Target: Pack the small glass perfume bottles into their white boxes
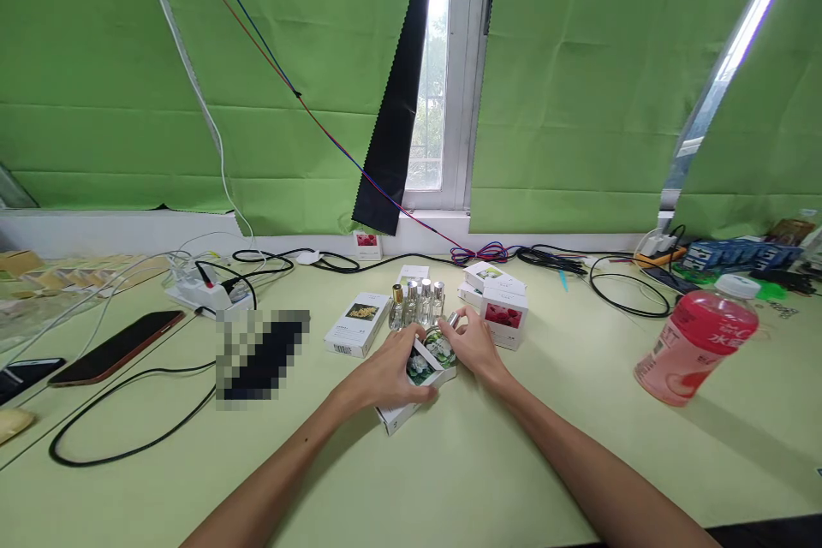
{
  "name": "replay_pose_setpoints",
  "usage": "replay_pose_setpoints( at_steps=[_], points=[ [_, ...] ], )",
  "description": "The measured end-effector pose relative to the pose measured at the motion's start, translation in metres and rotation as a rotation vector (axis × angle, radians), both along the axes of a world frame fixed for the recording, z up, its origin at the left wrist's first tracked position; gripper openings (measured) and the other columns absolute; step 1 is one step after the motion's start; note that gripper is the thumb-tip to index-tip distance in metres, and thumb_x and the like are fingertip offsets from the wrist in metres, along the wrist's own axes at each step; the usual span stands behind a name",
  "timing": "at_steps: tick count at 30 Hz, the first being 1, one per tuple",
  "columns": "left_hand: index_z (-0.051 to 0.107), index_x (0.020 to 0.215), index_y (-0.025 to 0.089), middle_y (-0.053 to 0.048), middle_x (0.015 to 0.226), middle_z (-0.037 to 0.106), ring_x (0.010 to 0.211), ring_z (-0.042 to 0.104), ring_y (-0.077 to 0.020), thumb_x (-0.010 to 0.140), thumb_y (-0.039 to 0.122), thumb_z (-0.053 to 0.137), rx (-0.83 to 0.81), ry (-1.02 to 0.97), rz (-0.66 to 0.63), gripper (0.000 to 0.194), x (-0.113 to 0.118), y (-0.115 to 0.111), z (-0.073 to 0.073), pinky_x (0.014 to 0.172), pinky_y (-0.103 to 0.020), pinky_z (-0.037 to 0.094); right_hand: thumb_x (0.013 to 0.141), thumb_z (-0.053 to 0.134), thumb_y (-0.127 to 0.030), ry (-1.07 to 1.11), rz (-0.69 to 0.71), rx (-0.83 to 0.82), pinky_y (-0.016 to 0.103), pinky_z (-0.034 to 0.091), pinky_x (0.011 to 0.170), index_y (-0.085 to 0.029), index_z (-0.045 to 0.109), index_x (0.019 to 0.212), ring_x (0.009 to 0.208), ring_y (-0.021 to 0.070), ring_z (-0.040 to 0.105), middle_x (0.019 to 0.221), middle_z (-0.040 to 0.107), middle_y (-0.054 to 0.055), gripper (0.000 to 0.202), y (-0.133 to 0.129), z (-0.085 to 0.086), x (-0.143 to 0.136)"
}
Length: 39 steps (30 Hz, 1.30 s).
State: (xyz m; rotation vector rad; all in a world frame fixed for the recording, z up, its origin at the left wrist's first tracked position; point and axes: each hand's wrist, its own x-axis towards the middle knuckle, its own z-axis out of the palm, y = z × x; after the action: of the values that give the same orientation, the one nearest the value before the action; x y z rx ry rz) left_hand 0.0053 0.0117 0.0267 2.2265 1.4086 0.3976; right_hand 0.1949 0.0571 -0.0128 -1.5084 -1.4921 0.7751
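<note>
My left hand (393, 370) is closed around a small white box (420, 366) with a white-flower picture, thumb on the near side and fingers on the far side. Part of another white box (399, 416) shows under that hand. My right hand (476, 346) pinches the silver top of a small glass bottle (440, 346), which lies tilted against the box, partly hidden by the fingers. Just beyond, several small glass bottles (424, 303) with gold or silver caps stand upright in a group. A white box with yellow flowers (358, 324) lies to their left.
To the right stand a white box with red flowers (504, 317) and other boxes. A pink drink bottle (697, 342) is farther right. Cables (552, 259) run along the wall. Phones (119, 347) and a power strip (209, 291) lie left. Behind hang green blinds (578, 86).
</note>
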Motion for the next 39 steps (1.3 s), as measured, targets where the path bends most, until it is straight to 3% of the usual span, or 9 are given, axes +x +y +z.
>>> replay_pose_setpoints(
  at_steps=[10,17,20,31,39],
  points=[
    [0.048,0.127,0.022,-0.008,0.112,0.061,0.108,0.058,-0.0300,0.069,0.034,0.072,0.049,-0.025,-0.020,0.063,0.002,0.001,-0.003,0.089,-0.038,0.048,0.084,0.064,-0.042,-0.024,0.000,-0.006,0.028,0.036,0.058,-0.023,0.049,0.092,0.062,0.0208,0.062,0.063,0.067,-0.001,0.025,0.003,-0.007,-0.004],
    [0.050,0.129,0.023,-0.008,0.116,0.062,0.110,0.060,-0.0318,0.063,0.048,0.082,0.020,-0.037,-0.006,0.077,0.002,0.000,-0.003,0.089,-0.038,0.049,0.085,0.063,-0.043,-0.029,0.013,0.002,0.027,0.035,0.058,-0.024,0.047,0.090,0.062,0.0212,0.062,0.064,0.067,0.000,0.026,0.004,-0.012,-0.006],
    [0.048,0.132,0.023,-0.009,0.118,0.061,0.113,0.059,-0.0329,0.062,0.045,0.082,0.011,-0.026,0.003,0.080,0.002,0.000,-0.003,0.091,-0.039,0.049,0.085,0.063,-0.044,-0.035,0.025,0.009,0.027,0.035,0.057,-0.024,0.047,0.090,0.062,0.0212,0.062,0.063,0.066,0.000,0.026,0.005,-0.012,-0.005],
    [0.048,0.136,0.021,-0.010,0.121,0.061,0.116,0.056,-0.0328,0.066,0.036,0.074,0.045,0.018,-0.011,0.077,0.004,0.000,-0.001,0.095,-0.040,0.048,0.088,0.061,-0.046,-0.026,0.107,0.018,0.026,0.033,0.056,-0.024,0.047,0.087,0.061,0.0192,0.059,0.061,0.064,-0.002,0.026,0.004,-0.013,-0.004],
    [0.049,0.132,0.021,-0.010,0.116,0.061,0.112,0.057,-0.0318,0.067,0.033,0.073,0.069,0.026,-0.016,0.070,0.004,0.000,-0.004,0.093,-0.040,0.047,0.095,0.051,-0.050,-0.006,0.068,-0.036,0.027,0.036,0.058,-0.024,0.050,0.085,0.066,0.0205,0.063,0.067,0.068,0.002,0.028,0.007,-0.014,-0.003]
  ],
)
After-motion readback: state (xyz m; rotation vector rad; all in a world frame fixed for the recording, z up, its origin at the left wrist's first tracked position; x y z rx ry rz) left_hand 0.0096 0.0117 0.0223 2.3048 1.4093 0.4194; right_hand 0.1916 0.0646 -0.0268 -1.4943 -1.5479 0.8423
